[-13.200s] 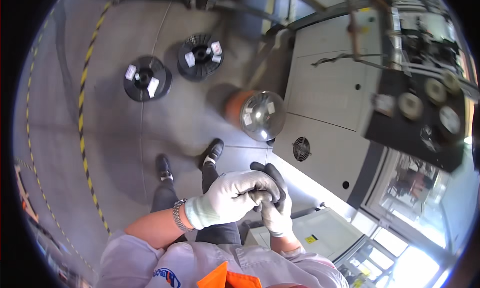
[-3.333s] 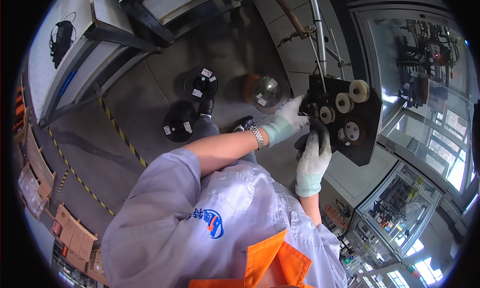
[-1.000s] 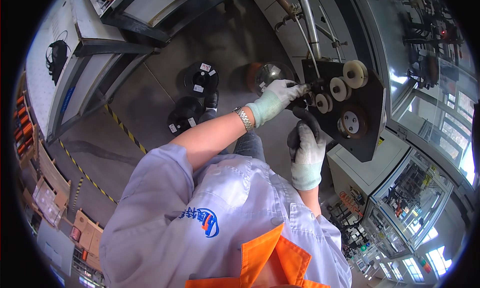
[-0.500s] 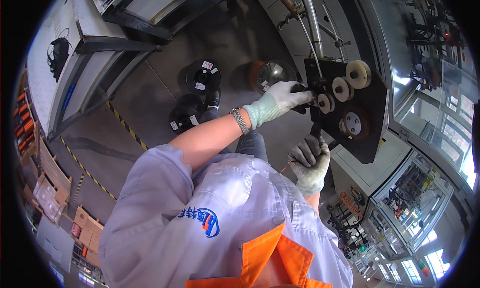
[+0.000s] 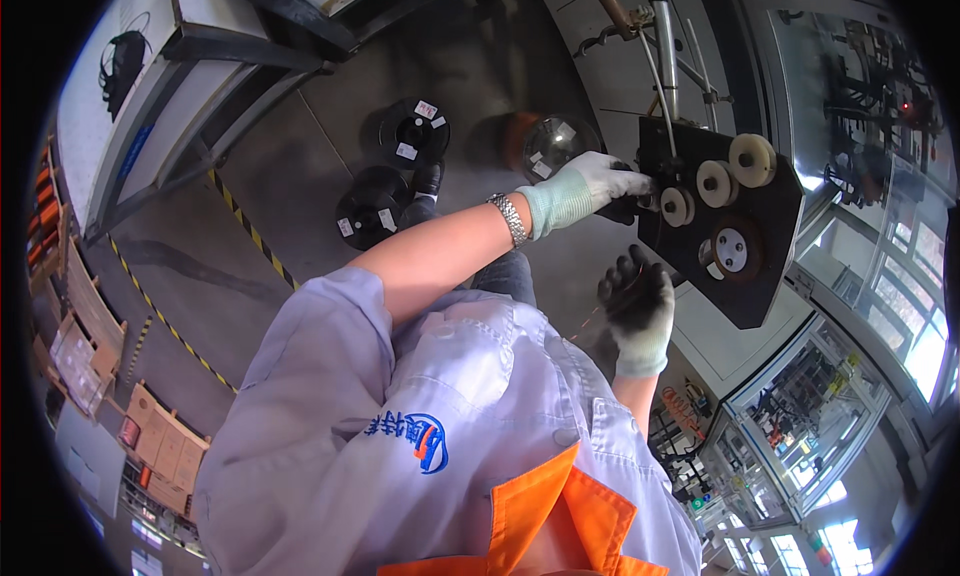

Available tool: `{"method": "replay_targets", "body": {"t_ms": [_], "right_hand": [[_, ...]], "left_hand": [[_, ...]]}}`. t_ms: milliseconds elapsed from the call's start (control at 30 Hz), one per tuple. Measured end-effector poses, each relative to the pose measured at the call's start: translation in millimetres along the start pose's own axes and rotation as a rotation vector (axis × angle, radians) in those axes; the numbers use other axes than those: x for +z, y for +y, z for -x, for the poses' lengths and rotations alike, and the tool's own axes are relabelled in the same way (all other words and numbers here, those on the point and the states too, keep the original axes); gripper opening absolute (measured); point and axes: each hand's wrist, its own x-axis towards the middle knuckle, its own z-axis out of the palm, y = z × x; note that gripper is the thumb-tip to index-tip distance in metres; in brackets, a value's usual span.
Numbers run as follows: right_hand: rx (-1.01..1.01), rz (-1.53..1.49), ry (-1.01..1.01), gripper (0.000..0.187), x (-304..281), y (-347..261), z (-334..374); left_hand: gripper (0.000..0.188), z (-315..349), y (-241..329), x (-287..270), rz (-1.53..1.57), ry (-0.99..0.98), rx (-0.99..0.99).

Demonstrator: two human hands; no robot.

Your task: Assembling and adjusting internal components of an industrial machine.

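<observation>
My left hand (image 5: 597,191), in a white glove with dark fingertips, reaches to the left edge of a black mounting plate (image 5: 690,236). Its fingers are closed at a small fitting beside the smallest cream roller (image 5: 677,207); what they grip is hidden. Lower down, my right hand (image 5: 637,301), gloved alike, is raised below the plate with its fingers apart and loosely curled. A thin copper-coloured strand (image 5: 585,324) shows just left of it; whether the hand touches it I cannot tell. Two larger cream rollers (image 5: 716,184) and a brown-rimmed wheel (image 5: 732,251) sit on the plate.
Black spools (image 5: 413,134) stand on the floor to the left, and another spool (image 5: 560,148) stands beyond my left hand. A metal pole (image 5: 663,51) rises behind the plate. A white-topped bench (image 5: 190,6) is at far left; glass-fronted machine cabinets (image 5: 800,406) line the right.
My right hand has moved down slightly from the plate and its fingers have spread from a closed grip. My left hand stays at the fitting. The whole view has shifted a little.
</observation>
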Motion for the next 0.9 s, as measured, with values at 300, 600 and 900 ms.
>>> {"method": "replay_targets", "body": {"t_ms": [300, 600, 900], "right_hand": [[-1.957, 1.957, -0.212, 0.035, 22.6, -62.7, -65.8], [-2.074, 1.897, -0.258, 0.038, 9.3, -72.8, -91.3], [-1.626, 1.634, -0.376, 0.048, -30.3, -100.4, -139.3]], "left_hand": [[0.043, 7.4, 11.1, 3.3, -0.278, 0.074, -0.002], [0.035, 0.1, 0.7, 0.2, -0.171, 0.03, 0.002], [0.031, -5.0, -12.3, -7.5, -0.501, -0.057, 0.216]]}}
